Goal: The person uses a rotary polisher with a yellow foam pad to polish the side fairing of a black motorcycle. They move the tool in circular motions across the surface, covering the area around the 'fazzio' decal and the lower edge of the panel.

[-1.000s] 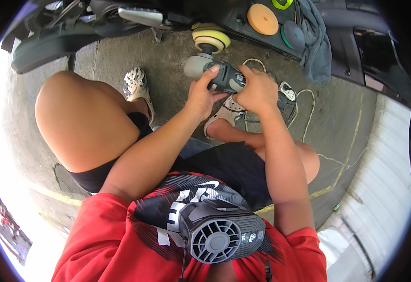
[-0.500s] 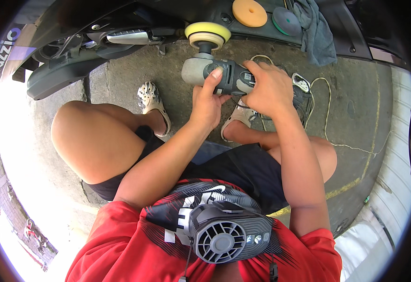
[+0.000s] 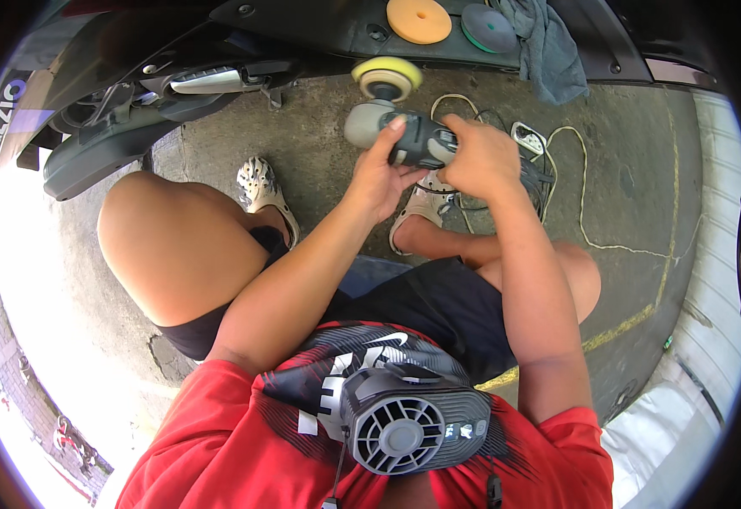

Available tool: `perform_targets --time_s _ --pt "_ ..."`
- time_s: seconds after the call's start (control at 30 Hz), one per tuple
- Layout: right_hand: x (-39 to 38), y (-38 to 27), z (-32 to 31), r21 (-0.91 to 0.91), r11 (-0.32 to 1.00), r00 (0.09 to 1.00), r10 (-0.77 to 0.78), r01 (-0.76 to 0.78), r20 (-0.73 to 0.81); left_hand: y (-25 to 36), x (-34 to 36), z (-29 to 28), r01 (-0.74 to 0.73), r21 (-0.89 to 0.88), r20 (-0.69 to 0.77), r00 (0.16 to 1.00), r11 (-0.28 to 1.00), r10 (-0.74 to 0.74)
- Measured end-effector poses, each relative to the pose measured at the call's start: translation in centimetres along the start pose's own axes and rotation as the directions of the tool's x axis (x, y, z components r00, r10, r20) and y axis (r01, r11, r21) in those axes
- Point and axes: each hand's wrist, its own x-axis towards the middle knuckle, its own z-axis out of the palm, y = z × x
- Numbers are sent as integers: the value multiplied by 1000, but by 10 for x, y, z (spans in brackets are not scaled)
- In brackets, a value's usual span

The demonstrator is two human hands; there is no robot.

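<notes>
My left hand (image 3: 380, 182) grips the grey and black power polisher (image 3: 421, 140) near its head, thumb lying across the body. My right hand (image 3: 480, 161) is closed round the polisher's rear end. A round yellow foam pad (image 3: 387, 69) on the tool points away from me, just short of a black vehicle panel (image 3: 319, 34). On that panel lie an orange foam disc (image 3: 419, 24), a darker grey-green disc (image 3: 493, 32) and a draped grey cloth (image 3: 544, 55).
A white power strip (image 3: 527, 136) and loose cords (image 3: 584, 195) lie on the concrete floor (image 3: 201, 127) by my right foot. Black vehicle parts (image 3: 99, 153) jut out at upper left. A corrugated white surface (image 3: 714, 212) runs along the right. A fan unit (image 3: 400, 424) hangs at my chest.
The view has shifted, so the panel and discs sit higher in the picture than half a second ago. The polisher has moved slightly right and its pad is tilted differently; both hands still hold it.
</notes>
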Motion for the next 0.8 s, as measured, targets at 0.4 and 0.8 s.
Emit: perform_targets --time_s 0.4,0.8 --pt "4 22 -3 -187 974 972 -163 131 -170 -33 32 8 -13 -261 27 999 965 20" --pt "16 -18 -1 -114 954 950 -290 278 -112 -6 1 -17 -183 -146 -125 978 972 165"
